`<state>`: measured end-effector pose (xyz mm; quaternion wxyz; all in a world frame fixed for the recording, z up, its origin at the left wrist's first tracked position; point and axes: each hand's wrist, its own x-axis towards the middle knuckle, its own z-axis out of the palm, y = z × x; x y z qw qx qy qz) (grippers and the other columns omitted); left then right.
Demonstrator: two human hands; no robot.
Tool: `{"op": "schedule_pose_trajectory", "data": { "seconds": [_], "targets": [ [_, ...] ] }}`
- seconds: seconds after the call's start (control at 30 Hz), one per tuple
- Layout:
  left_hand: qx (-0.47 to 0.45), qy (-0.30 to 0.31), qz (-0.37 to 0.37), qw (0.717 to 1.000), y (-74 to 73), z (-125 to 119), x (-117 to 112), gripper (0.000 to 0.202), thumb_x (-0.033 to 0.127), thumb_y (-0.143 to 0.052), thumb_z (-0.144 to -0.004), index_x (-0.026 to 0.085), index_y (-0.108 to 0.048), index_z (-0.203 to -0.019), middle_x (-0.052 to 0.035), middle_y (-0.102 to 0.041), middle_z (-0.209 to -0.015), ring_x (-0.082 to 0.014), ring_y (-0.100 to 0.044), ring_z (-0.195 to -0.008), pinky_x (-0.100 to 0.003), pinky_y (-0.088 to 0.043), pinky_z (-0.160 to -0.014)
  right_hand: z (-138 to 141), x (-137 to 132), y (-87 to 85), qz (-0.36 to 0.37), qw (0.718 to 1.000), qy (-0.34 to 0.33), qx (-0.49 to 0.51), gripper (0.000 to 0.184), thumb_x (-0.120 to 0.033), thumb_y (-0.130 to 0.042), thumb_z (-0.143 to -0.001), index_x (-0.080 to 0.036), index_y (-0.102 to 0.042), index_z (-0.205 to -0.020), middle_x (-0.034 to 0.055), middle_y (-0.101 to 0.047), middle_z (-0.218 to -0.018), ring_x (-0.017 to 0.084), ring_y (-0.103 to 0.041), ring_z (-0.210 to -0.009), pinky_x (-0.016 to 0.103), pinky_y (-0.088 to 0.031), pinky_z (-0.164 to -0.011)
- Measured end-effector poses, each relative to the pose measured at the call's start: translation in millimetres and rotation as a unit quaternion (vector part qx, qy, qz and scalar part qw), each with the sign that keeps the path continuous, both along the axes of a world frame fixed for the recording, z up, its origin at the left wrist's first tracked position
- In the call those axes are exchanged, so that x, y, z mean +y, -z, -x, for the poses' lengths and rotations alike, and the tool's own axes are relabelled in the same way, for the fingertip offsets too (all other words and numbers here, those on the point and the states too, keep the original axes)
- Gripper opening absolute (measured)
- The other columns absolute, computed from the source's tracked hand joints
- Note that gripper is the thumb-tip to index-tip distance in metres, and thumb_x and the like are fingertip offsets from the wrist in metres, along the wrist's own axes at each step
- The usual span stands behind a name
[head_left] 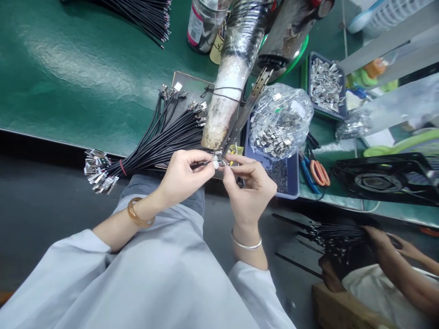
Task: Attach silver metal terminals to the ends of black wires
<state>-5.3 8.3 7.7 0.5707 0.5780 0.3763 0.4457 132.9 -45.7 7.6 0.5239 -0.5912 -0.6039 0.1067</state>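
Held piece (216, 160) too small to tell; far cable bundle (146, 17) cut off by top edge.

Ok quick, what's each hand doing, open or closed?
Left hand: closed, pinching a small metal part.
Right hand: curled beside that part; can't tell if its grip holds anything.

Both hands (183, 176) (250, 187) close together, fingers (195, 156) bent, forearms (111, 228) converging.
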Motion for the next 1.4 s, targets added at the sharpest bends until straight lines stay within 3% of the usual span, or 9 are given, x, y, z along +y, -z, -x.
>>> {"op": "schedule_pose_trajectory", "data": {
  "seconds": [0.13, 0.37, 0.6, 0.83, 1.0, 1.13, 1.4],
  "targets": [
    [0.001, -0.015, 0.008, 1.0, -4.2, -2, 1, 0.018, 0.021, -0.063, -0.074, 0.012, -0.075, -0.065, -0.0001, -0.065, -0.058, -0.0064, -0.044, -0.05, -0.018, -0.033, -0.046, -1, 2, 0.9, -0.031, 0.998, -0.003, -0.049, 0.011, -0.013, -0.069, -0.087, -0.021, -0.064, -0.08, 0.0037, -0.079, -0.097, 0.018, -0.077, -0.09, 0.029, -0.065, -0.073],
    [0.012, -0.02, -0.007, 1.0, -11.0, 1, 5, 0.016, 0.019, -0.063, -0.072, 0.012, -0.075, -0.064, -0.0001, -0.063, -0.057, -0.0058, -0.04, -0.049, -0.018, -0.032, -0.045, 1, 5, -6.6, -0.051, 0.993, -0.003, -0.109, 0.014, -0.012, -0.069, -0.087, -0.023, -0.064, -0.08, 0.0014, -0.078, -0.093, 0.018, -0.077, -0.09, 0.031, -0.063, -0.078],
    [0.031, -0.003, 0.017, 0.999, -11.6, 0, 4, 0.015, 0.017, -0.062, -0.07, 0.011, -0.075, -0.064, -0.0009, -0.066, -0.061, -0.0065, -0.046, -0.052, -0.016, -0.038, -0.048, -4, 2, -10.6, -0.049, 0.99, -0.026, -0.133, 0.018, -0.007, -0.069, -0.084, -0.023, -0.061, -0.079, 0.0004, -0.078, -0.092, 0.016, -0.077, -0.088, 0.028, -0.061, -0.076],
    [0.034, -0.007, 0.031, 0.999, -9.0, -1, 0, 0.015, 0.018, -0.063, -0.072, 0.012, -0.075, -0.067, -0.0008, -0.067, -0.063, -0.0075, -0.051, -0.055, -0.015, -0.041, -0.049, -3, 3, -3.2, -0.028, 0.996, -0.016, -0.078, 0.013, -0.012, -0.068, -0.088, -0.022, -0.064, -0.083, 0.0022, -0.078, -0.095, 0.015, -0.076, -0.086, 0.024, -0.061, -0.063],
    [0.038, -0.027, 0.008, 0.999, -10.4, -1, -1, 0.015, 0.018, -0.062, -0.073, 0.013, -0.076, -0.068, -0.0007, -0.068, -0.064, -0.0073, -0.052, -0.056, -0.014, -0.04, -0.048, -1, 6, -5.8, -0.043, 0.995, -0.004, -0.094, 0.013, -0.012, -0.072, -0.085, -0.022, -0.068, -0.081, 0.0004, -0.078, -0.089, 0.017, -0.076, -0.086, 0.029, -0.064, -0.074],
    [0.046, -0.028, -0.01, 0.999, -10.1, 0, 0, 0.015, 0.018, -0.062, -0.073, 0.013, -0.076, -0.069, -0.0011, -0.069, -0.066, -0.0079, -0.054, -0.058, -0.014, -0.04, -0.049, 0, 5, -10.2, -0.043, 0.993, -0.002, -0.109, 0.013, -0.012, -0.072, -0.085, -0.023, -0.067, -0.08, 0.0002, -0.078, -0.089, 0.017, -0.077, -0.086, 0.029, -0.064, -0.075],
    [0.049, 0.024, 0.01, 0.998, -9.0, 1, 0, 0.017, 0.016, -0.06, -0.074, 0.012, -0.075, -0.066, 0.001, -0.064, -0.06, -0.0066, -0.048, -0.054, -0.015, -0.041, -0.051, -5, -5, -13.2, -0.046, 0.98, -0.034, -0.189, 0.019, -0.008, -0.068, -0.086, -0.024, -0.059, -0.082, -0.0003, -0.079, -0.092, 0.015, -0.077, -0.088, 0.025, -0.06, -0.076]
  ]
}}
